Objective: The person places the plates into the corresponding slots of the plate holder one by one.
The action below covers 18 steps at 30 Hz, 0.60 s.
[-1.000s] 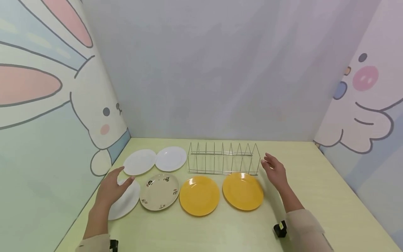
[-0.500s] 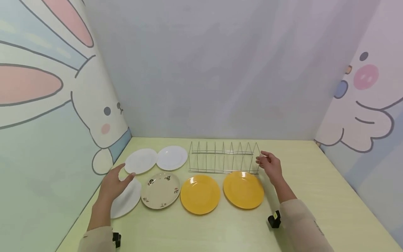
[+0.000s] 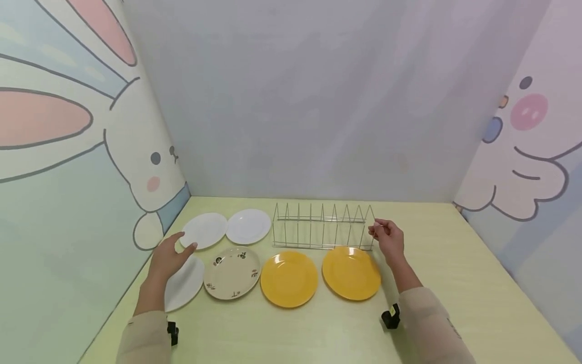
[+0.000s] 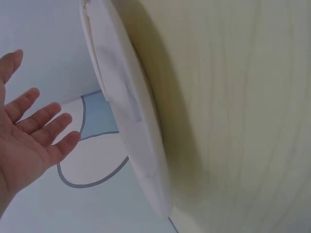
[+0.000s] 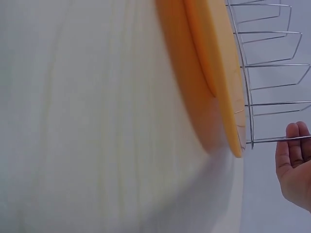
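At the right end of a wire dish rack (image 3: 300,247), my right hand (image 3: 391,240) pinches the end wire between thumb and fingers. The right wrist view shows curled fingertips (image 5: 293,130) around that wire. My left hand (image 3: 167,259) hovers with spread fingers over a white plate (image 3: 187,284) at the left front and holds nothing. In the left wrist view its palm faces the camera, apart from the plate's rim. Two yellow plates (image 3: 289,279) lie flat in front of the rack, the right one (image 3: 351,274) overlapping its lower rail in the head view.
A cream plate with a printed pattern (image 3: 232,274) lies between the front white plate and the yellow ones. Behind it are two more white plates, one at left (image 3: 204,231) and one beside the rack (image 3: 248,226). Cartoon-printed walls (image 3: 150,212) bound the pale wooden table.
My right hand has moved left to the rack's end, and its fingers have curled around the end wire. The left hand has shifted slightly right and forward, still above the white plate.
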Available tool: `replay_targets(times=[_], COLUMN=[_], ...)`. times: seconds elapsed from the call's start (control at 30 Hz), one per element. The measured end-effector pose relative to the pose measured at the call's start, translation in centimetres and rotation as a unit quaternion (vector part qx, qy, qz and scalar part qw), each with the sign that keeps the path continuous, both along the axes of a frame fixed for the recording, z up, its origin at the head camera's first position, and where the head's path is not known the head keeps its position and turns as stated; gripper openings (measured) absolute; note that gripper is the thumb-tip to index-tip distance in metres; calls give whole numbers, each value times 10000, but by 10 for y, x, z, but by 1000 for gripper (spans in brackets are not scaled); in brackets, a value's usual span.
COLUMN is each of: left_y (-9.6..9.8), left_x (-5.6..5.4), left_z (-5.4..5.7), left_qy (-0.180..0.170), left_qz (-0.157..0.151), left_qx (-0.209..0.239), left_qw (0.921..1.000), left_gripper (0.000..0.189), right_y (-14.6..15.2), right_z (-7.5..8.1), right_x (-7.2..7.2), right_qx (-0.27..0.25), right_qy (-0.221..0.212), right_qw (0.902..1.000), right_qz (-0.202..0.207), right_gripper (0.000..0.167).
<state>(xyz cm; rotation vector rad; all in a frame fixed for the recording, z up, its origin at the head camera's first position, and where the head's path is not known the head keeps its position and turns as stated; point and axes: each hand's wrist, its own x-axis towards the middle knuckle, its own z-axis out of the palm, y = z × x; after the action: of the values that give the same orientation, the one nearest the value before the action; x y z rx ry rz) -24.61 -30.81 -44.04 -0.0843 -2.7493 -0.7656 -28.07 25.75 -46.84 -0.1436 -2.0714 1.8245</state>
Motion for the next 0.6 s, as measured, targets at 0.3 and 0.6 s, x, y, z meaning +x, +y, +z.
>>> replay_targets(times=[0.3, 0.6], left_y=[1, -14], left_x=[-19, -26], left_z=[-3, -11], left_qy=[-28, -338], left_qz=[97, 490], left_qx=[285, 973], left_qw=[9995, 9935], left_gripper=[61, 63], right_y=[0, -9], right_z=[0, 3], right_x=[3, -1], right_qx=[-159, -134], right_qy=[-160, -198], right_qw=[9990, 9995], right_qz=[-395, -218], right_gripper=[22, 20])
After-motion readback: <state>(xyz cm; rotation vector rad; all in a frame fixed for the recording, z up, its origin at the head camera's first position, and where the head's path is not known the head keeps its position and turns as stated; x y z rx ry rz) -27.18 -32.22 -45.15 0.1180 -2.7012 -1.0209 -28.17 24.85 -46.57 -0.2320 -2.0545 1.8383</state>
